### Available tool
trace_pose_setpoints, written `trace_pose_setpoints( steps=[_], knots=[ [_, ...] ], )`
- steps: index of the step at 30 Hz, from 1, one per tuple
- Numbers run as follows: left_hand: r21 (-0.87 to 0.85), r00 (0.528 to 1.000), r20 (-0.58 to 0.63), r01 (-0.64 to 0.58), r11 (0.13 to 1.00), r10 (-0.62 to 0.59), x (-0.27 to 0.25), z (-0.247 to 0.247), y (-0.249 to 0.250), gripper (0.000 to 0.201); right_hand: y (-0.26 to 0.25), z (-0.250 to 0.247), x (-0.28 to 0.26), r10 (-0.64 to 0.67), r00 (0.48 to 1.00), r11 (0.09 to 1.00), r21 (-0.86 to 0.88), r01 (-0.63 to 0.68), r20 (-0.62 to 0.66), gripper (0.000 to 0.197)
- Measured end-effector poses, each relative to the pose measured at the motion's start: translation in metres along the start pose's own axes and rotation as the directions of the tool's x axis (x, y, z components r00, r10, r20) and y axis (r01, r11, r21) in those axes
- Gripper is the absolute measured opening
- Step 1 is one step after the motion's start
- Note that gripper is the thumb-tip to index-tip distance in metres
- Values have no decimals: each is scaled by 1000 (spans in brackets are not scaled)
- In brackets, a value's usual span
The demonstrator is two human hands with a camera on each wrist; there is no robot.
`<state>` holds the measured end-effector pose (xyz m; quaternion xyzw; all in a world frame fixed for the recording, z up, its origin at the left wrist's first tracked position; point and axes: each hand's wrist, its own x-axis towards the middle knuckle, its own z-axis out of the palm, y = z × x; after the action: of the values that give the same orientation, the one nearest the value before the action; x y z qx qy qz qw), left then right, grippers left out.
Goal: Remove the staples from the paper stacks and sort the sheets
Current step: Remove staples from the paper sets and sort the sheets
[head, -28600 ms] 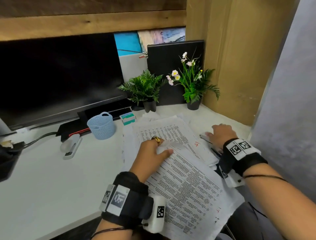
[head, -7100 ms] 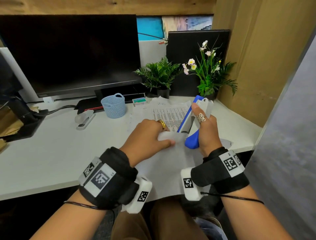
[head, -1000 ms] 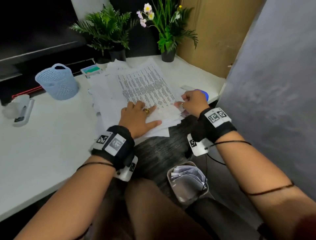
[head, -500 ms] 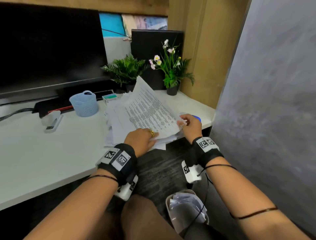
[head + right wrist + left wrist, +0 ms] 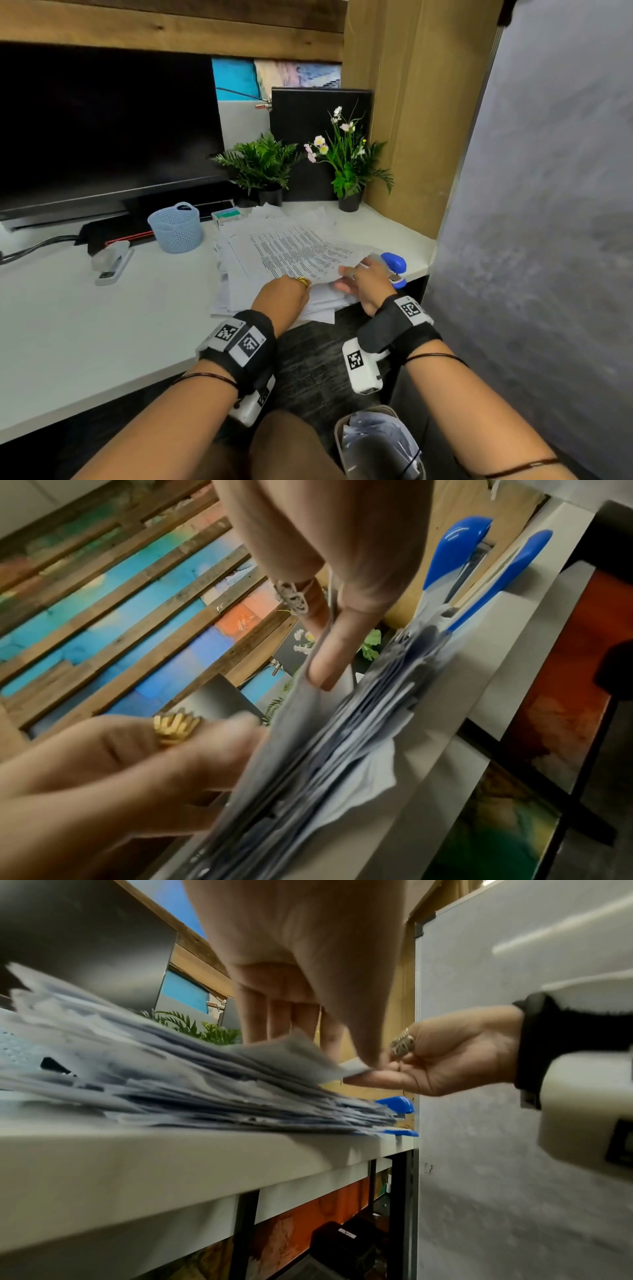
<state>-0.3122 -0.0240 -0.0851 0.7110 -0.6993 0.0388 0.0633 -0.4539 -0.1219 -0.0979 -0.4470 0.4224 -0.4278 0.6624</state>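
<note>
A white desk (image 5: 102, 329) carries a loose paper pile (image 5: 274, 260) at its front edge — blue stapler (image 5: 394, 265) at the right corner, mesh basket (image 5: 176, 228) and white stapler (image 5: 111, 262) farther back.

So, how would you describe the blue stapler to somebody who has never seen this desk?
Start from the white desk and follow its front edge to the right corner. There the blue stapler lies just behind the right hand, partly under the paper pile. The other stapler, far left, is pale, not blue.
</note>
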Motion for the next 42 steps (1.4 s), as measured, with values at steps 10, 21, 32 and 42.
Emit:
trace_pose_setpoints(
  steps=[10, 21, 32, 42],
  knots=[
    [-270, 979, -206, -72, 960, 16, 10, -42, -8, 56, -6, -14, -5, -268, 959, 944, -223, 243, -89, 36],
    [-157, 981, -182, 37, 987, -65, 37, -76, 6, 47, -30, -15, -22, -299, 900, 835, -370, 408, 318, 16],
    [-489, 928, -114, 258, 833, -354, 26, -50, -26, 55, -42, -62, 53, -104, 994, -60, -998, 35, 41, 40],
    [-636, 885, -120, 280, 719, -451, 29, -19, -41, 54, -38, -64, 52, -20, 973, 404, -892, -204, -231, 57]
  ],
)
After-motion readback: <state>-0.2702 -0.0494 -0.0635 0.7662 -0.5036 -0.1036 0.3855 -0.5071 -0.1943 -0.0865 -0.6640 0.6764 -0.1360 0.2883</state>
